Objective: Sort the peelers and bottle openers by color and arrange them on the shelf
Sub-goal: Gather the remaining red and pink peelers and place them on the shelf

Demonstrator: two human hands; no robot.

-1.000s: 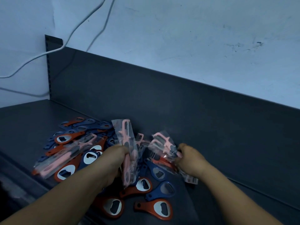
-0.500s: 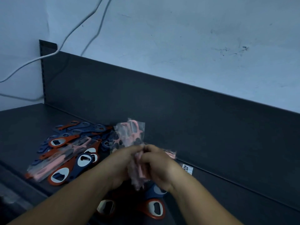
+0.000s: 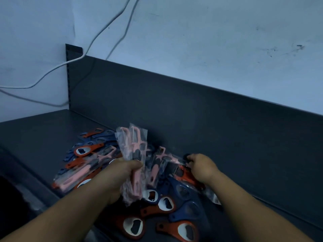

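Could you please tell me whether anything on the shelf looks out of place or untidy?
Yes: the openers lie in a jumbled heap on the shelf, orange and blue mixed and overlapping at all angles. Bagged pink peelers lie slantwise across its left side. Nothing looks damaged.

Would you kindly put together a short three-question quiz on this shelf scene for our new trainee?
1. True or false: the left hand holds a bundle of bagged pink peelers.
2. The loose bottle openers lying on the shelf are: A) orange and blue; B) green and yellow; C) all white.
3. Fill in: the ___ hand reaches down close to the dark back panel.
Key: 1 true; 2 A; 3 right hand.
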